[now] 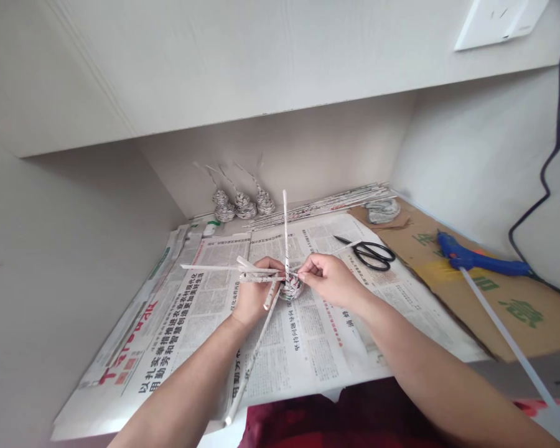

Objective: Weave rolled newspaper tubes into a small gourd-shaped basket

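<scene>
A small woven ball of rolled newspaper tubes (291,288) sits between my hands over the newspaper, with paper tubes sticking out to the left, upward and toward me. My left hand (256,289) is closed around the left side of this weave and the bundle of tubes there; its fingertips are partly hidden behind them. One tube (286,230) stands upright from the weave. At the right side, my right hand (324,277) pinches a paper tube close to the ball with thumb and forefinger. Another long tube (252,358) slants down toward the near edge.
Newspaper sheets (205,323) cover the table. Black scissors (373,255) lie right of my hands. A blue glue gun (480,258) rests on cardboard (485,311). Behind stand finished-looking woven gourds (245,205) and a pile of paper tubes (322,206). An overhanging panel (261,62) crosses above.
</scene>
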Demonstrator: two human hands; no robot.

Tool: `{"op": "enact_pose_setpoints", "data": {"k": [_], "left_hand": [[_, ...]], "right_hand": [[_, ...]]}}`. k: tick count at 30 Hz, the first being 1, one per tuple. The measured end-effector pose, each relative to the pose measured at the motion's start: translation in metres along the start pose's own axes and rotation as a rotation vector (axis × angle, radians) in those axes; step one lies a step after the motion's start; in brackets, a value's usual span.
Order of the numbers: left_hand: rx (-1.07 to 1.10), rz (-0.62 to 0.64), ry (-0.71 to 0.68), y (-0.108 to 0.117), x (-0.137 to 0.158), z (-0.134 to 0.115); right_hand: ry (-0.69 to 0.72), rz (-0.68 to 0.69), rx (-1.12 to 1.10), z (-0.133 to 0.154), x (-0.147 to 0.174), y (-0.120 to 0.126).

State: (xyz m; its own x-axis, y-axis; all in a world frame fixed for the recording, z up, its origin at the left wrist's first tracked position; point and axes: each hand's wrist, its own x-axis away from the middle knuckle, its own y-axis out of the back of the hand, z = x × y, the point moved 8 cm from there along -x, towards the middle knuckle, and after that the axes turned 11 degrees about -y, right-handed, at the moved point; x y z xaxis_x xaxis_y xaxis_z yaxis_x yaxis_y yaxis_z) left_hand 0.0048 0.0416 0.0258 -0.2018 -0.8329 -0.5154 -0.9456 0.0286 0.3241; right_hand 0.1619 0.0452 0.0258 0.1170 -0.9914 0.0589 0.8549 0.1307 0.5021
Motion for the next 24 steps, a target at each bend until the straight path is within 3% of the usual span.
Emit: {"op": "enact_pose_setpoints", "data": {"k": [5,10,13,16,20,24], "left_hand": [[-0.065,-0.016,0.006,0.004,0.000,0.002],[-0.151,0.021,-0.069,0.004,-0.001,-0.006],[-0.202,0.037,-0.116,0.001,0.000,-0.011],[-0.258,0.029,-0.122,0.000,0.000,-0.015],[-0.309,-0.003,-0.106,0.002,0.000,-0.019],[-0.352,-0.028,-0.056,0.005,0.000,-0.017]], "right_hand": [[-0.033,-0.024,0.060,-0.015,-0.006,0.003],[-0.002,0.080,-0.294,-0.015,-0.014,-0.007],[-0.024,0.055,-0.432,-0.014,-0.015,-0.009],[0.044,-0.037,-0.312,-0.005,-0.007,-0.005],[0.322,-0.209,0.014,0.021,0.013,0.003],[0.444,-0.241,0.137,0.031,0.022,0.000]]}}
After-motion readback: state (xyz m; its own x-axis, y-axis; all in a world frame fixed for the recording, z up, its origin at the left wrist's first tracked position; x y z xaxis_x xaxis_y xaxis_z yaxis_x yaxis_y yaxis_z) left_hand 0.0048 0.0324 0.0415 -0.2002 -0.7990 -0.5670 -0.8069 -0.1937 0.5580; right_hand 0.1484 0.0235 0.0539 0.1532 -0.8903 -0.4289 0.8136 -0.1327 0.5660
